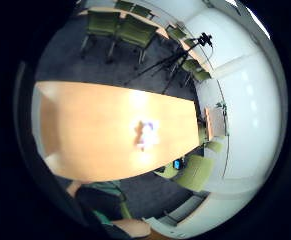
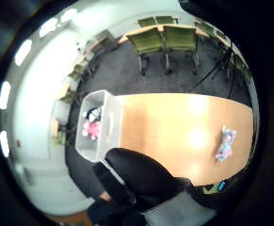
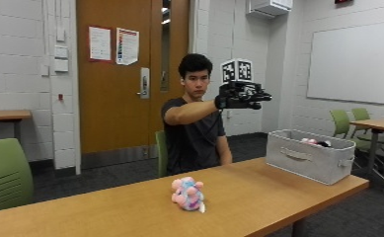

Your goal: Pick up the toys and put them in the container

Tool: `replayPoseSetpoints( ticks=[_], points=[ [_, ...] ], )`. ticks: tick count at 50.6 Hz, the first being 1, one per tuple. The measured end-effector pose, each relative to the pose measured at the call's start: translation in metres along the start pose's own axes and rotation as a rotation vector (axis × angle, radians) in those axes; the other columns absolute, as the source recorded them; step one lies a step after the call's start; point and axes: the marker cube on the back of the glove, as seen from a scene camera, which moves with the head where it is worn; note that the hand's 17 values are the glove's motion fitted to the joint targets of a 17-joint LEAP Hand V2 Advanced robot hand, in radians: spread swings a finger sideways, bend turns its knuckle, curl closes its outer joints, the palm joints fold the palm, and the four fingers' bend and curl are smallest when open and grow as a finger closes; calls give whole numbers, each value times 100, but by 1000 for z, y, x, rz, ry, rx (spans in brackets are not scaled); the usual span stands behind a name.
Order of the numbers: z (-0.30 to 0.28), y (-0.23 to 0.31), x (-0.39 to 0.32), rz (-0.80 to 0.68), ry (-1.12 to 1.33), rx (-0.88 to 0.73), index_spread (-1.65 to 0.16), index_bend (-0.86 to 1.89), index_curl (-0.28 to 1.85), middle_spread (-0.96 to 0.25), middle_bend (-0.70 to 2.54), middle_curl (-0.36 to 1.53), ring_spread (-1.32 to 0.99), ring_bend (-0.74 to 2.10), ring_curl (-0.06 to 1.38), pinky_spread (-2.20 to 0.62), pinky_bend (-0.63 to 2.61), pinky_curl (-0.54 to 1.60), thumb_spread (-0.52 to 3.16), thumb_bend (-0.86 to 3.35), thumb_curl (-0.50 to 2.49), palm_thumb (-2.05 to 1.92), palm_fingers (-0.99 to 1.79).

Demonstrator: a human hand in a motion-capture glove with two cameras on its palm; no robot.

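The black-gloved right hand (image 3: 241, 97) was raised at shoulder height on an outstretched arm, well above the table, holding nothing; whether its fingers were straight or curled could not be told. Below it stretched the long light-wood table (image 3: 257, 197). A pink, blue and white plush toy (image 3: 188, 194) sat near the middle of the tabletop, well apart from the hand. At the table's end stood a grey fabric container with a side handle (image 3: 308, 159), and inside it lay a pink plush toy (image 2: 92, 129) beside a black-and-white one (image 2: 94, 113).
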Motion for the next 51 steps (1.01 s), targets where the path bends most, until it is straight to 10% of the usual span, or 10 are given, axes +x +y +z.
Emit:
replayPoseSetpoints(
  ticks=[21,51],
  points=[
    [66,23,170,149,16,-57,-28,14,29,-17,16,35,-34,17,25,-11,62,28,87,-11,16,-16,-14],
    [267,86,236,238,-55,-338,-29,6,20,-14,12,29,-21,18,26,0,82,37,85,-11,16,-14,-23]
  ],
)
